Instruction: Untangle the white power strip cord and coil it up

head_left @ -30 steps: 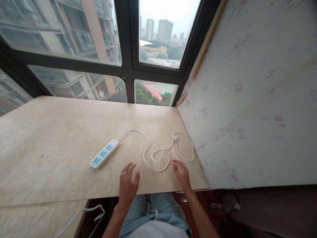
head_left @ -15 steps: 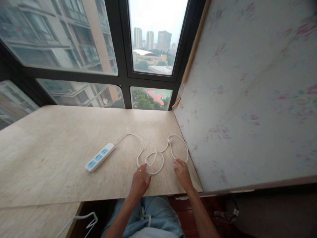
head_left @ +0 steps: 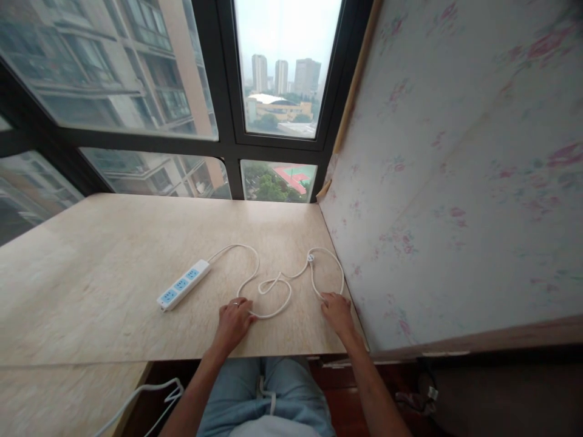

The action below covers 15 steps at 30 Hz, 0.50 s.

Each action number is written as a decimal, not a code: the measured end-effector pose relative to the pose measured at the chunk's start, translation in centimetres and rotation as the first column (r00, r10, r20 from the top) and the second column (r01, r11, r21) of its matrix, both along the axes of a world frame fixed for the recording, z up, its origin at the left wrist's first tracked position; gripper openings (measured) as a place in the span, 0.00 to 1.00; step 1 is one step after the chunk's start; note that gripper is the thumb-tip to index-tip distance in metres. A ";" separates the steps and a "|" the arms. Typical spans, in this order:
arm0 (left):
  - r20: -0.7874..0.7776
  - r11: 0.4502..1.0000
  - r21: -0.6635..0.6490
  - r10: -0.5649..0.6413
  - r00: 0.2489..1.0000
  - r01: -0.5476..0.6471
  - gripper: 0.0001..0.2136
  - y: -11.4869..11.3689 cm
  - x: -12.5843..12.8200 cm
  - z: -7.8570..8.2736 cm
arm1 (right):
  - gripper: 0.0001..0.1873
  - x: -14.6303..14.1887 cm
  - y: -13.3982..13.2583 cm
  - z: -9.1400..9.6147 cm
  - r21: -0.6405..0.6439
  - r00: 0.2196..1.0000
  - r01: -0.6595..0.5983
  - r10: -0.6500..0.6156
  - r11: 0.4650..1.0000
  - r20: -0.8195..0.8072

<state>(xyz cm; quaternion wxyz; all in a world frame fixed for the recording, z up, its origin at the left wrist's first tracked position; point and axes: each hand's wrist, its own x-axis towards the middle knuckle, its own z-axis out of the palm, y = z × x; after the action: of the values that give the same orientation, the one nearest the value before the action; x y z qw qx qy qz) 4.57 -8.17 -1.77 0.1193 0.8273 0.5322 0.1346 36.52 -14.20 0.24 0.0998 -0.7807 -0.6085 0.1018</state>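
Observation:
A white power strip (head_left: 184,285) with blue socket faces lies slantwise on the pale stone-patterned countertop (head_left: 113,261). From its upper end a white power cord (head_left: 276,312) runs right in loose loops. My left hand (head_left: 234,321), a ring on one finger, is closed around the cord near the front, right of the strip. My right hand (head_left: 337,312) has its fingers curled on the bottom of the right-hand loop, beside the wall. At the left side of that loop lies the plug (head_left: 310,258), the cord passing around it.
A flower-patterned wall (head_left: 410,212) bounds the countertop on the right. Dark window frames (head_left: 230,149) stand along its back. At the lower left, a white hanger-like wire piece (head_left: 150,388) sticks out over a lower ledge. Black cable (head_left: 430,394) lies below on the right.
My left hand has moved left, drawing the cord with it, and the middle loop has shifted left and changed shape. My right hand has barely moved; the power strip stays put.

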 end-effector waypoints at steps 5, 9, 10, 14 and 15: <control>-0.027 0.997 -0.036 0.069 0.997 -0.070 0.16 1.6 -2.6 -0.6 | 0.15 -1.2 0.5 -0.1 0.002 0.962 -0.158 0.155 0.987 -0.226; 0.051 0.995 0.007 0.098 0.994 -0.099 0.19 2.2 -2.9 -0.8 | 0.18 -2.9 0.7 -0.1 0.079 0.878 -0.295 0.302 0.952 -0.372; 0.098 0.992 0.039 0.113 0.989 -0.117 0.20 2.0 -2.4 -0.6 | 0.19 -3.2 0.7 -0.1 0.097 0.855 -0.320 0.331 0.942 -0.399; 0.396 0.955 0.182 0.148 0.906 -0.235 0.19 0.0 1.6 1.6 | 0.19 -3.2 0.8 0.1 0.150 0.790 -0.353 0.380 0.924 -0.481; 0.472 0.955 0.189 0.117 0.874 -0.230 0.18 -0.7 3.2 2.2 | 0.19 -2.9 0.8 0.0 0.157 0.788 -0.343 0.375 0.926 -0.489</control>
<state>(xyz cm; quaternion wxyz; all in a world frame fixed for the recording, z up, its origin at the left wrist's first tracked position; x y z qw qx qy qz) 7.74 -8.86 0.40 0.1277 0.7291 0.5418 0.3982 33.58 -13.37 0.28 0.2595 -0.5921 -0.6999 0.3035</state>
